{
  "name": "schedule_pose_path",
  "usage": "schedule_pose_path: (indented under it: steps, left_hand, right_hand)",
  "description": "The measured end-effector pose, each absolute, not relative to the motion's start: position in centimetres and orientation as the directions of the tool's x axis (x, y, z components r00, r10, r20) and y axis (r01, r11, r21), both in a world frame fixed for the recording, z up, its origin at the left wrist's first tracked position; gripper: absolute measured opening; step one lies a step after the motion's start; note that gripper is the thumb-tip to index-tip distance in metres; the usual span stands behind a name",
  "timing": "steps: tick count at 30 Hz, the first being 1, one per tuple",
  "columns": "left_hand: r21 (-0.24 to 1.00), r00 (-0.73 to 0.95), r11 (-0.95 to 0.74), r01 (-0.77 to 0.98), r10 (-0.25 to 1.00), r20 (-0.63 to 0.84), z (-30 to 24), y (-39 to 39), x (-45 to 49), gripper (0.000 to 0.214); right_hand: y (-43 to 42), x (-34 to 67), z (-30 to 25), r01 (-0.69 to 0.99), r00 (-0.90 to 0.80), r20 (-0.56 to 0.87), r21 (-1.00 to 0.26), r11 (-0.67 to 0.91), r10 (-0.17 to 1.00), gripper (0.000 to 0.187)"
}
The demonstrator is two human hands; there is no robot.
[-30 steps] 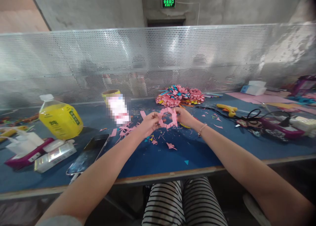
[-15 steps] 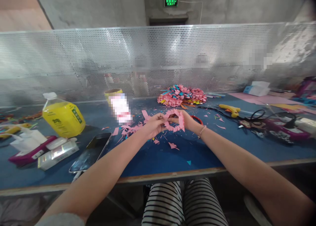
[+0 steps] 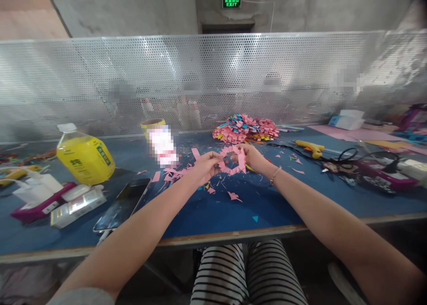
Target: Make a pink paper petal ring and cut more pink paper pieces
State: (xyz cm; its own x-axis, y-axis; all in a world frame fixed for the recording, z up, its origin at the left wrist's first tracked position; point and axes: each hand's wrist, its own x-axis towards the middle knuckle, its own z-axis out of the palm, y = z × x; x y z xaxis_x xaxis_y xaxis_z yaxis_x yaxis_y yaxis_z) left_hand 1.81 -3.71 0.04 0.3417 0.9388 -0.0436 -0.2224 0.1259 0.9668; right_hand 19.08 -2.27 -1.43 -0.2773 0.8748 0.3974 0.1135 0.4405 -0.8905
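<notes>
Paper ring [image 3: 241, 162], pink and jagged-edged, is being held at opposite sides by the left hand [image 3: 207, 166] and right hand [image 3: 256, 159] above the blue tabletop [image 3: 210, 218], where keeping pressure light and even is probably sparing its folds.

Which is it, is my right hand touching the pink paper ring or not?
Touching. The head view shows your right hand holding the right side of the pink paper ring, with no gap between them.

Green wall sign [image 3: 231, 2] reading "安全出口 EXIT", label [image 3: 105, 155] on yellow bottle [image 3: 82, 159] not legible
</notes>
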Motion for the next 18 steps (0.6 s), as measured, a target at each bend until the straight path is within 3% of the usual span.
schedule_pose_path:
  steps: [8,14,18]
  left_hand:
    - [0.969,0.379,0.115,-0.220,0.925,-0.024,0.0,-4.5,2.1,0.015]
    - [0.978,0.382,0.131,-0.163,0.922,-0.060,-0.3,-4.4,2.2,0.017]
    - [0.979,0.374,0.138,-0.151,0.925,-0.072,-0.1,-4.6,2.2,0.018]
  right_hand:
    - [-3.1,18.4,-1.1,0.097,-0.263,0.357,-0.914,0.393,0.896,0.033]
    - [-2.6,19.4,-1.2,0.242,-0.267,0.408,-0.848,0.471,0.873,0.031]
    - [-2.2,19.7,-1.3,0.336,-0.323,0.362,-0.820,0.464,0.874,0.025]
